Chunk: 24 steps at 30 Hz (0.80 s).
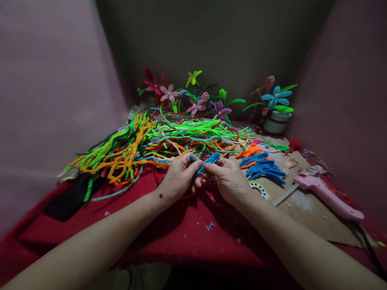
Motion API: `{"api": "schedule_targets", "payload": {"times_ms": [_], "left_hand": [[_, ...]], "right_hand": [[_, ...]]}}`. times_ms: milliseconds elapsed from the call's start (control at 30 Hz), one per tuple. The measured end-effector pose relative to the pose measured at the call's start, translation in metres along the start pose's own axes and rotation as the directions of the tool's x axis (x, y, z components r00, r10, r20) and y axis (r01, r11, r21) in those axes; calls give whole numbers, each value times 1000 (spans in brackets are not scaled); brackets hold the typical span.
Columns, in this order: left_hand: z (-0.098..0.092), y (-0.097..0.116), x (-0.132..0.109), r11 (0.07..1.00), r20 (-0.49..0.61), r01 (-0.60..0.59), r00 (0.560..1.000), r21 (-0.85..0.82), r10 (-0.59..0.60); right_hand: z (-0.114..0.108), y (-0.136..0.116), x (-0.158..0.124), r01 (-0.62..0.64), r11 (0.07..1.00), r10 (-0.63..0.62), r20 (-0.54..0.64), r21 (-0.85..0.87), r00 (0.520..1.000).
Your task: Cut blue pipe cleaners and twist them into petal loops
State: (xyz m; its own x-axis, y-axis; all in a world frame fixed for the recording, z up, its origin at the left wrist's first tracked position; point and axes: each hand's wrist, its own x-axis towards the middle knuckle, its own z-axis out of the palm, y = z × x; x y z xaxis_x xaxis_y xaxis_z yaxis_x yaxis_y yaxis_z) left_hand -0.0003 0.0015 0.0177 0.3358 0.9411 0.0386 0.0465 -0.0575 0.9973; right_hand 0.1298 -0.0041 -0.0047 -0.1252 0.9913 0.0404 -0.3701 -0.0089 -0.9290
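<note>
Onlooker: Forearms reach in over the red cloth (181,233). The left hand (178,175) and right hand (226,177) meet at its middle, the fingertips of both pinching one blue pipe cleaner (211,158) from either end, just above the cloth.

Companion: How far along would you put it?

Onlooker: Midway, by my reckoning. The piece in the fingers looks partly bent, not yet a closed loop. Just beside the right hand, on the cardboard sheet (305,217), lies a small stack of blue folded pieces (264,167), already shaped. A few orange folded pieces (249,151) touch its far edge.

Companion: And the tools?

Onlooker: A white ring (260,188), perhaps a tape roll, sits near the right wrist. A pink glue gun (326,193) lies further right on the same cardboard, with neither hand on it. A flat black thing (71,199) lies on the cloth to the left; I cannot tell what it is.

Companion: Much stock left?

Onlooker: Plenty. Beyond the hands sprawls a heap of loose pipe cleaners (151,141), green, yellow and orange, unbent. By the back wall stand finished pipe-cleaner flowers (169,93), pink and purple, and off to the right a blue flower (276,96) in a white pot (276,122). So several blooms are done and a batch of blue pieces is ready, none of them joined as far as I can see, with one more in the fingers.
</note>
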Motion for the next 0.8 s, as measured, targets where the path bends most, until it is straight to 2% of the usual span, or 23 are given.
{"api": "schedule_targets", "payload": {"times_ms": [133, 300, 433, 600, 800], "left_hand": [[-8, 2, 1, 995, 56, 99, 994, -23, -97], [-12, -1, 6, 989, 86, 106, 991, -100, -98], [-11, -1, 6, 986, 98, 131, 988, -104, -121], [-8, 2, 3, 982, 50, 180, 982, 63, -183], [0, 6, 0, 984, -83, 95, 993, 148, -84]], "right_hand": [[-1, -3, 1, -18, 1000, 18, -49, -3, 999], [-4, -9, 2, -1, 1000, 3, -81, 26, 997], [-6, -12, 3, 59, 997, -64, -109, -46, 992], [-4, -13, 1, 63, 985, -85, -139, -159, 987], [-1, -18, -6, 142, 948, -192, -154, -286, 969]]}}
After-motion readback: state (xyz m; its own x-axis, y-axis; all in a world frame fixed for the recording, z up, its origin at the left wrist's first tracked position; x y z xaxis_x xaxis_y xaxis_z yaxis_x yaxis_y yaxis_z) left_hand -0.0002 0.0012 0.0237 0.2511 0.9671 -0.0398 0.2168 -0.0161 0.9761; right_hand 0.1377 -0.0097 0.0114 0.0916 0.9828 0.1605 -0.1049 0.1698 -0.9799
